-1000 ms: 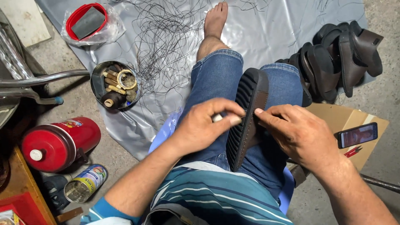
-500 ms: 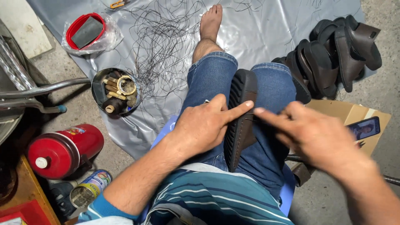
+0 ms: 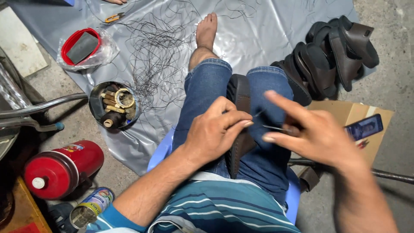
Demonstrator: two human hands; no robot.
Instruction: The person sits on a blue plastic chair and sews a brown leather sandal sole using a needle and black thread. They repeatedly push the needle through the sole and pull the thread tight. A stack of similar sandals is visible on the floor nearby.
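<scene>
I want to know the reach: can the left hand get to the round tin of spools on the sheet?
Probably yes. The left hand rests on the sandal on the lap, and the tin lies on the same side, with only loose thread between.

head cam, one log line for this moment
left hand: pinching sandal sole edge on lap | right hand: pulling needle away, blurred | sandal pile: right
</scene>
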